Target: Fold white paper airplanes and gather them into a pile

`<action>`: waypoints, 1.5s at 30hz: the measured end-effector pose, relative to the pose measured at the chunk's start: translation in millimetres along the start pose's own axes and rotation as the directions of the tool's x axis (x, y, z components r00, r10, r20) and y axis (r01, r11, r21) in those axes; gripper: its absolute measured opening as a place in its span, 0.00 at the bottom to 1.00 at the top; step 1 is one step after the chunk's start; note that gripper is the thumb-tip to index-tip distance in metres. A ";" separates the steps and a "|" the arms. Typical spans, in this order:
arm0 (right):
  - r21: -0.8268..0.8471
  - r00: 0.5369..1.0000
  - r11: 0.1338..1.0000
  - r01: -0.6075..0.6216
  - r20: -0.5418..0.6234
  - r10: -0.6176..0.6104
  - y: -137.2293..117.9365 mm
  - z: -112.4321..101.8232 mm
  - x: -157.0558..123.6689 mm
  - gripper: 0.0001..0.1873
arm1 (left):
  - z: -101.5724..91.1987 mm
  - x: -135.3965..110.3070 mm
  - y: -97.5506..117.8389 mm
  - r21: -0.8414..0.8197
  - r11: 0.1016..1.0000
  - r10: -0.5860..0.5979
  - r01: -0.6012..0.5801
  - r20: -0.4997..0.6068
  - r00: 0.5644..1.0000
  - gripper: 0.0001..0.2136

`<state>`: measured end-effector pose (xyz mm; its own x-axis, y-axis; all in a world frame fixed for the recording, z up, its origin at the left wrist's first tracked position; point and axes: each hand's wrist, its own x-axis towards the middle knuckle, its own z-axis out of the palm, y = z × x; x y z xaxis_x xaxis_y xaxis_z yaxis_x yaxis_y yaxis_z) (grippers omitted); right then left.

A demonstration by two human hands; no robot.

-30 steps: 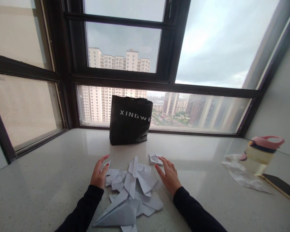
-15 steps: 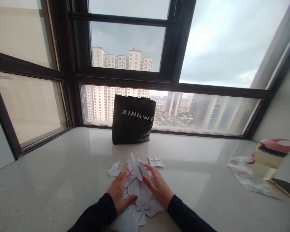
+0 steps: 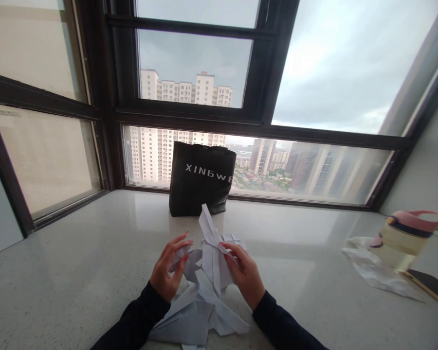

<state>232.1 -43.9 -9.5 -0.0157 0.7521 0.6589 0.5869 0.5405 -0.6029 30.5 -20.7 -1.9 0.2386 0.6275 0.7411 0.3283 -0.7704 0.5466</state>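
Note:
My right hand (image 3: 245,273) pinches a white folded paper (image 3: 212,243) between thumb and fingers. This paper is creased into strips and stands up above the others, its narrow tip in front of the black bag. My left hand (image 3: 168,272) is curved with thumb and fingers apart, beside a small folded paper piece (image 3: 181,253) partly hidden by the fingers; whether it touches that piece is unclear. Below and between both hands lies a loose pile of folded white papers (image 3: 190,316). Another creased paper square (image 3: 235,239) shows behind my right hand.
A black bag (image 3: 202,182) with white lettering stands at the window. On the right are a clear bottle (image 3: 405,243) with a pink lid, a crumpled tissue (image 3: 372,270) and a dark phone-like object (image 3: 432,287). Window frames border the pale speckled counter (image 3: 302,253).
My right hand has lifted a folded paper up from the pile. My left hand has moved left and up, off the pile. The papers have shifted and spread toward me.

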 end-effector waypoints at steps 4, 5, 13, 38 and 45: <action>-0.142 0.997 0.990 0.022 -0.065 -0.032 -5.7 -7.2 -1.2 0.11 | -5.9 2.9 -6.8 0.034 0.999 -0.023 0.025 -0.068 0.997 0.12; -0.171 0.998 0.984 0.043 -0.042 -0.051 -11.9 -8.4 -2.6 0.12 | -5.9 2.6 -12.5 0.054 0.998 -0.024 0.028 -0.071 0.997 0.12; -0.110 0.742 0.912 0.395 0.624 -0.246 -47.5 5.7 -20.3 0.30 | 6.0 -9.4 -47.7 0.182 0.954 -0.255 0.237 0.081 0.964 0.15; -0.348 0.913 0.938 0.012 0.386 0.132 2.9 12.6 -9.2 0.25 | 29.4 -21.3 -40.6 0.113 0.993 -0.068 0.039 0.268 0.961 0.28; 0.018 0.987 0.993 -0.115 0.116 0.112 -2.0 11.4 -6.1 0.17 | 13.7 -6.0 -22.1 0.077 0.993 0.082 -0.091 0.106 0.991 0.19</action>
<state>221.8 -45.3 -17.5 -0.0436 0.8462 0.5310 0.5698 0.4577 -0.6826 34.3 -5.9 -23.8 0.3599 0.5705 0.7382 0.3747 -0.8131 0.4456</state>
